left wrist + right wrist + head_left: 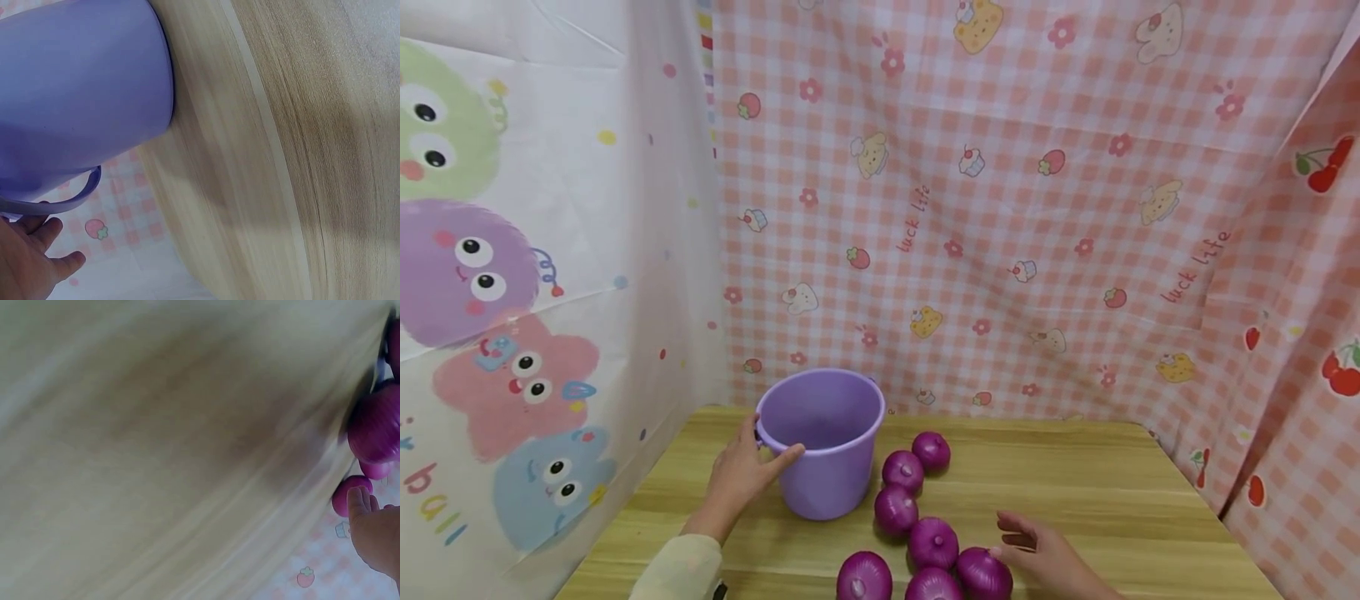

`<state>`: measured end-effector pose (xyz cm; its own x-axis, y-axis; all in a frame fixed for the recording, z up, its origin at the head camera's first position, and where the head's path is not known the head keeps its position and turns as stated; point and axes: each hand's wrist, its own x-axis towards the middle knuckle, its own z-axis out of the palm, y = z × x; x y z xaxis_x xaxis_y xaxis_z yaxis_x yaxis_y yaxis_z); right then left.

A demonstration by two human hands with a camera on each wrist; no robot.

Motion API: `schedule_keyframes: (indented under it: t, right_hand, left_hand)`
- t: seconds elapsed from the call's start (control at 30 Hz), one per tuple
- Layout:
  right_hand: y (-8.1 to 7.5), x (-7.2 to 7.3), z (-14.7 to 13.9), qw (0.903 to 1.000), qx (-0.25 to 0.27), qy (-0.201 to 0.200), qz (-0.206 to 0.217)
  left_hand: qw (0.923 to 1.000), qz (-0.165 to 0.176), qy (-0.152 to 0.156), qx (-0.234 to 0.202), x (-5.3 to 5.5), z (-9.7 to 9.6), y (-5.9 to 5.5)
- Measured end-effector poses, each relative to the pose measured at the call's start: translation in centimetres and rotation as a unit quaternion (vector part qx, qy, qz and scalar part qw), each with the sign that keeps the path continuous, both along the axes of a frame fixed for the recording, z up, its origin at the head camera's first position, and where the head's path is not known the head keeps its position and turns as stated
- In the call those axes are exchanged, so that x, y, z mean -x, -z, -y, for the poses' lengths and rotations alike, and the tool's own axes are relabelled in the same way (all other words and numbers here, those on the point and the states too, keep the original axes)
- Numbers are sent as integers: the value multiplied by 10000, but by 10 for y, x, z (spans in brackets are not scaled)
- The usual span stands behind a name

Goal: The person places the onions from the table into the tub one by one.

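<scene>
A light purple bucket [831,483] stands upright on the wooden table, its inside visible from above. My left hand [741,475] holds its rim at the near left side, the thumb lying along the front of the rim. In the left wrist view, fingers [44,234] show beside the bucket's handle [75,201]. Several purple onions [933,543] lie to the right of the bucket in a loose line toward the near edge. My right hand [1045,554] hovers just right of the nearest onions, beside one onion [984,575], fingers extended and holding nothing.
The wooden table [1075,475] has a checked pink curtain [1000,208] behind it. A white curtain [647,250] with cartoon figures hangs on the left, and a cherry-print cloth [1300,333] on the right. One onion [931,452] lies farthest back.
</scene>
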<state>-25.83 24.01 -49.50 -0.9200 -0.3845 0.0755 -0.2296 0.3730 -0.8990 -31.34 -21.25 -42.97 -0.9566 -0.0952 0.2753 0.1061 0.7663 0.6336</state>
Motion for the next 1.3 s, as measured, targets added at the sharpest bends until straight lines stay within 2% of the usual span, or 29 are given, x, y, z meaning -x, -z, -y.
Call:
schedule_keyframes:
  t: [0.1, 0.2, 0.43, 0.8, 0.93, 1.07, 1.3]
  right_hand:
    - [4, -4, -3, 9991, 16, -121, 395]
    - [8, -7, -4, 9980, 6, -163, 617]
    - [18, -10, -3, 9974, -90, -84, 704]
    - [30, -8, -1, 9978, -17, -476, 454]
    - [32, -6, 0, 9975, -119, -565, 398]
    - [30, -5, 1, 9970, -286, -497, 526]
    - [28, -4, 2, 9963, -239, -507, 647]
  left_hand:
    - [10000, 14, 1, 3, 0, 0, 0]
    - [10000, 30, -11, -2, 0, 0, 0]
    - [10000, 60, -2, -62, -1, 0, -1]
    - [9999, 136, -50, -74, 1, 1, 1]
    - [9999, 106, -70, -50, 2, 2, 3]
    - [10000, 54, -47, -49, 3, 2, 3]
    - [9999, 50, -26, -122, 3, 2, 4]
